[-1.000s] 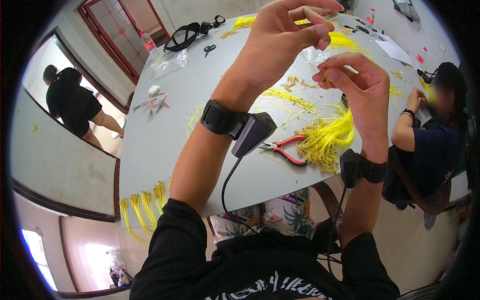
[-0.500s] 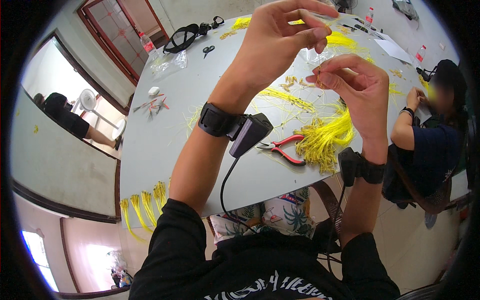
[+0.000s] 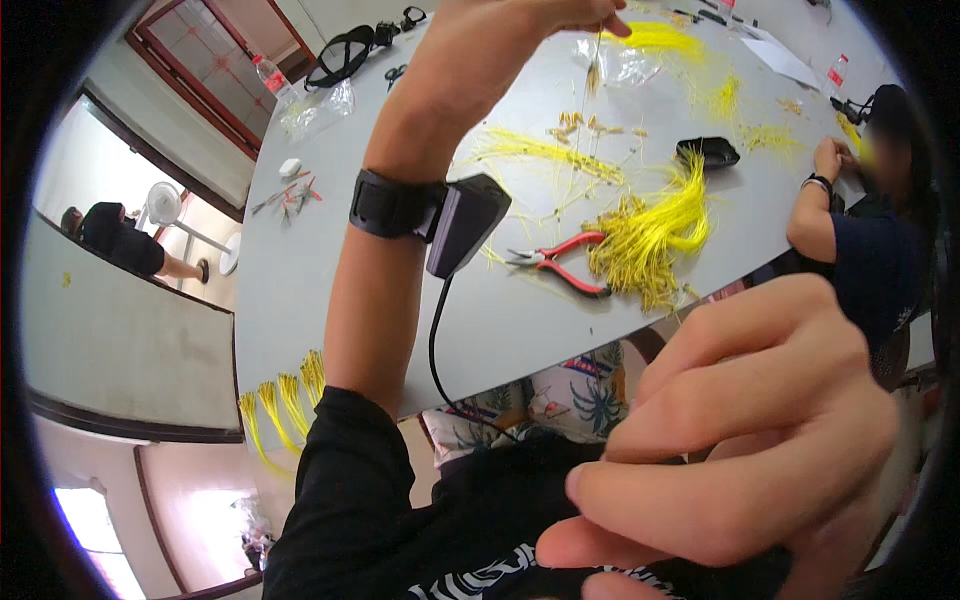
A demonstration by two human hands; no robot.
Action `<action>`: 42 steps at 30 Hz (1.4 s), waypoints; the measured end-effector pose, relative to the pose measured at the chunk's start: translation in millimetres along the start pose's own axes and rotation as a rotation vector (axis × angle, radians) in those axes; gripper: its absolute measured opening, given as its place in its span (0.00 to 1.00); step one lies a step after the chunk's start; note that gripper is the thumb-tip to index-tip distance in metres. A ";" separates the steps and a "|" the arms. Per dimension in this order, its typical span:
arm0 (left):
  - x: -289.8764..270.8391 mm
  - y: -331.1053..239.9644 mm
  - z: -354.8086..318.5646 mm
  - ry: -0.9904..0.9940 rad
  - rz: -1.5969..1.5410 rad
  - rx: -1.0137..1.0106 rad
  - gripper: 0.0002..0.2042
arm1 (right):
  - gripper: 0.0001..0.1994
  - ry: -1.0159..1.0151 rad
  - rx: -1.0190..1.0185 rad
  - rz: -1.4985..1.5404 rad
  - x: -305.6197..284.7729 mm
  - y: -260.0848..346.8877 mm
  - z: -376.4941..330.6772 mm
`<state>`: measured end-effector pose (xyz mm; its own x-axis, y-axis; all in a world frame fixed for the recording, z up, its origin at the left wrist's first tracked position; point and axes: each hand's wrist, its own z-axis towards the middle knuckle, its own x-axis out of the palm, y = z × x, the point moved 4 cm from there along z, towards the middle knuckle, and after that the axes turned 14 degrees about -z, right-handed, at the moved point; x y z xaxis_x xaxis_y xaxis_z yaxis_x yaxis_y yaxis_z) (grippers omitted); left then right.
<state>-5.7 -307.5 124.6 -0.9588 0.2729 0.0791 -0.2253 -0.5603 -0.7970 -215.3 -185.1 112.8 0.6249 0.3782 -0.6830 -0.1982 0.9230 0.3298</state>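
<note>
At the top edge my left hand is closed, its fingers pinched on a thin thread. From the thread hangs a small brownish tuft; the upper part of the hand is cut off. Large and close in the lower right, my right hand has loosely bent fingers with gaps between them, and nothing shows in it. Between the hands, on the grey table, lie red-handled pliers beside a thick bundle of yellow cords with golden-brown ends.
A black pouch-like object lies by the bundle's far end. Small tan pieces and loose yellow cords are scattered beyond. Several cord bunches hang over the near left edge. A person sits at the right.
My right hand has left the thread and come back toward the camera, at the lower right. The tuft now dangles below my left hand, which has shifted slightly left and up.
</note>
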 end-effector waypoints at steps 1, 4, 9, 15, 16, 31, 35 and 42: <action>-0.1 -0.3 0.1 0.010 -0.034 0.009 0.16 | 0.09 0.004 0.006 0.011 2.5 -2.1 -0.9; -0.1 0.8 0.3 0.025 0.036 -0.009 0.16 | 0.09 0.011 0.025 0.025 5.5 -4.6 -1.8; 0.9 -0.6 0.8 0.004 0.018 -0.031 0.16 | 0.10 -0.011 0.040 0.025 2.6 -11.1 -1.8; 6.8 -6.4 1.6 0.063 -0.095 -0.023 0.18 | 0.13 -0.338 0.317 -0.188 -9.4 -56.3 10.2; 8.1 -7.5 -2.2 0.078 -0.131 -0.032 0.19 | 0.14 -0.416 0.481 -0.114 -9.5 -73.3 11.2; 26.7 -1.2 -4.0 0.175 -0.175 -0.106 0.20 | 0.19 -0.842 0.590 0.015 -15.7 -127.6 -8.1; 28.0 1.0 -6.9 0.145 -0.127 -0.182 0.21 | 0.19 -0.884 0.469 0.046 -22.0 -121.5 -7.6; 31.4 17.3 -3.2 0.289 -0.215 -0.250 0.23 | 0.18 -0.779 0.330 0.428 -16.5 -121.3 -3.0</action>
<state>-39.2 -306.2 111.3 -0.7986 0.5905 0.1163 -0.3315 -0.2704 -0.9039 -203.9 -303.0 82.1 0.9002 0.4167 0.1268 -0.3788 0.6051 0.7003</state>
